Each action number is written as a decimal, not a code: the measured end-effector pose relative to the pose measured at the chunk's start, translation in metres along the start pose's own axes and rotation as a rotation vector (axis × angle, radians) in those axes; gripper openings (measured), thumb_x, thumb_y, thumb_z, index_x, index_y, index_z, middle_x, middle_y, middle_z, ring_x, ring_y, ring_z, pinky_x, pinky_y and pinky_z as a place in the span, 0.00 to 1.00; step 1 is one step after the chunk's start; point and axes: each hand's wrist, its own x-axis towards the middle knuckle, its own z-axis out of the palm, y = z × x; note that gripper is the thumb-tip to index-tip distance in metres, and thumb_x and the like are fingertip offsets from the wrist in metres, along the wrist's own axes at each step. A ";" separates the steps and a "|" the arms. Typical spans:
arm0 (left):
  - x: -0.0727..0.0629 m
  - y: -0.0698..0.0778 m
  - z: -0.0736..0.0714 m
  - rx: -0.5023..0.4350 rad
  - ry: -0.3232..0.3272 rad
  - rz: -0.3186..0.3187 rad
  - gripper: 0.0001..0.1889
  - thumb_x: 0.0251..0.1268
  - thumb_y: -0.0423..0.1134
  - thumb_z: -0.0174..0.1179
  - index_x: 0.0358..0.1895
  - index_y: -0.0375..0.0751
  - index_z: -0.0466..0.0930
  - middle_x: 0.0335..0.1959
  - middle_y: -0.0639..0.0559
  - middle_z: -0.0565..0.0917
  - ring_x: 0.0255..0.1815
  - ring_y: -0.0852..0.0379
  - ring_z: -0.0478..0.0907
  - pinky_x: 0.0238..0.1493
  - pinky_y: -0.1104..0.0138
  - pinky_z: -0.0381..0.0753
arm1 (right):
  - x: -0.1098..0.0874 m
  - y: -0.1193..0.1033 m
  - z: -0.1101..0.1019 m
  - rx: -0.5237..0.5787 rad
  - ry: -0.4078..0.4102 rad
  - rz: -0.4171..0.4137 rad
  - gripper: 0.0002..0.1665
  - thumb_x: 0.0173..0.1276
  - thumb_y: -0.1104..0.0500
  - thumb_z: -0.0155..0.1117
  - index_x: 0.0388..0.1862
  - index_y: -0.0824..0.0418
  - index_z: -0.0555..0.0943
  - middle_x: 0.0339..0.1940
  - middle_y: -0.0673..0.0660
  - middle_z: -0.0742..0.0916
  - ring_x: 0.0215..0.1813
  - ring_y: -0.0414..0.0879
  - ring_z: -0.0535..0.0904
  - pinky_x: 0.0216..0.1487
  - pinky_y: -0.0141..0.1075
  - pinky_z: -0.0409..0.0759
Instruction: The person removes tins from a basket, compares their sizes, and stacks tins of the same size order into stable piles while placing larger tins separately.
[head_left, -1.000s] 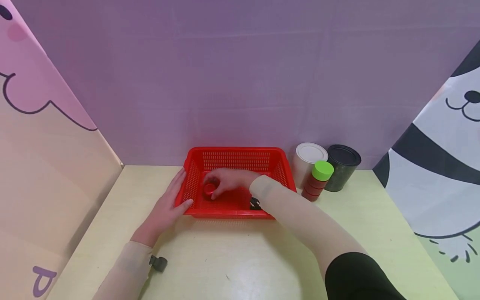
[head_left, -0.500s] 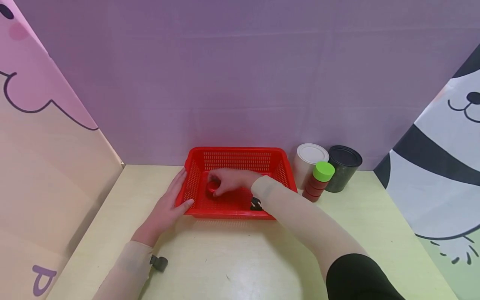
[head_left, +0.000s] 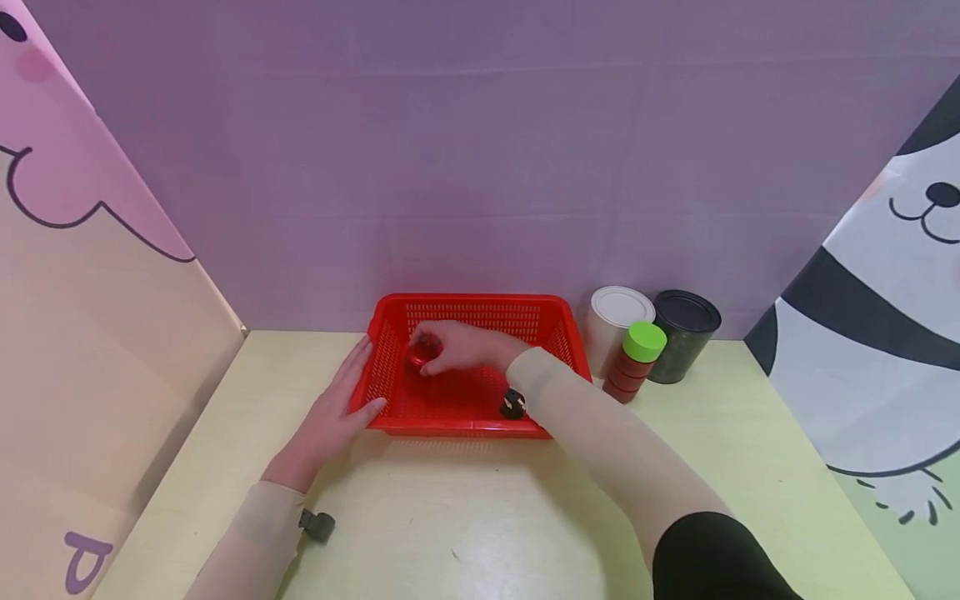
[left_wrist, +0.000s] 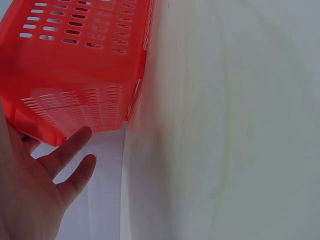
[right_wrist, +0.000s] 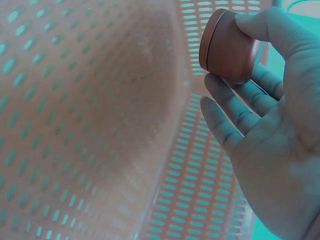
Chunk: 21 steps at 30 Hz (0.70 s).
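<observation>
Inside the red plastic basket (head_left: pixel 472 427), my right hand (head_left: pixel 468 346) pinches a small round red tin (head_left: pixel 422 352) between thumb and fingers. In the right wrist view the tin (right_wrist: pixel 227 47) lies on its side in the grip, a lid seam near one end. The tin appears lifted above the basket floor, close to the back left. My left hand (head_left: pixel 337 417) holds the basket's left edge, its thumb over the front left corner and its fingers along the outside. In the left wrist view, two fingers of that hand (left_wrist: pixel 32 192) stick out past the basket wall.
Right of the basket stand a white-lidded can (head_left: pixel 621 308), a dark can with a black lid (head_left: pixel 686 333) and a red jar with a green lid (head_left: pixel 637 362). A purple backdrop (head_left: pixel 480 167) rises behind the pale table (head_left: pixel 465 517).
My right hand has moved up and toward the basket's back, carrying the red tin with it. The left hand and the basket stay where they were.
</observation>
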 end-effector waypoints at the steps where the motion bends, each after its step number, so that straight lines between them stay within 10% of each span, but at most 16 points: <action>1: 0.000 0.000 0.000 -0.001 0.001 0.000 0.57 0.72 0.49 0.74 0.94 0.59 0.43 0.94 0.60 0.45 0.90 0.43 0.54 0.65 0.43 0.85 | -0.001 -0.001 -0.002 0.000 0.010 0.000 0.35 0.64 0.56 0.87 0.66 0.46 0.79 0.60 0.45 0.85 0.64 0.46 0.80 0.63 0.38 0.87; 21: 0.005 -0.003 0.000 -0.002 0.012 -0.004 0.57 0.71 0.59 0.73 0.93 0.62 0.43 0.93 0.62 0.47 0.87 0.44 0.58 0.63 0.44 0.87 | -0.034 -0.021 -0.038 0.161 0.047 -0.097 0.34 0.74 0.58 0.77 0.77 0.49 0.79 0.70 0.47 0.82 0.70 0.50 0.78 0.63 0.41 0.89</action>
